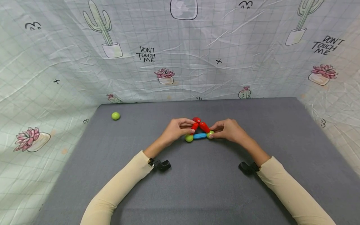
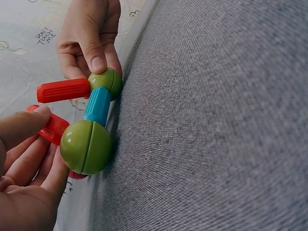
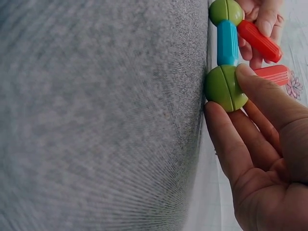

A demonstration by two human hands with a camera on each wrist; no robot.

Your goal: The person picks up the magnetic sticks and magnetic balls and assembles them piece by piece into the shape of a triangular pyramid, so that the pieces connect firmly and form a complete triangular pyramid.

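A blue ribbed rod (image 1: 200,136) lies between two green balls on the grey table. From the left green ball (image 1: 189,138) a red rod (image 2: 57,129) slants up, and my left hand (image 1: 176,128) pinches it between thumb and fingers. My right hand (image 1: 230,130) holds the right green ball (image 3: 224,87), thumb on top and fingers at its far side. A second red rod (image 1: 204,127) rises from that ball, leaning inward. Behind the rods' upper ends sits a rounded red piece (image 1: 196,119) with a small pale spot, partly hidden.
Another green ball (image 1: 115,116) lies by itself near the table's back left corner. A printed cloth (image 1: 191,84) hangs along the back and sides of the grey table (image 1: 197,187). Black wrist cameras (image 1: 162,165) are strapped at both cuffs.
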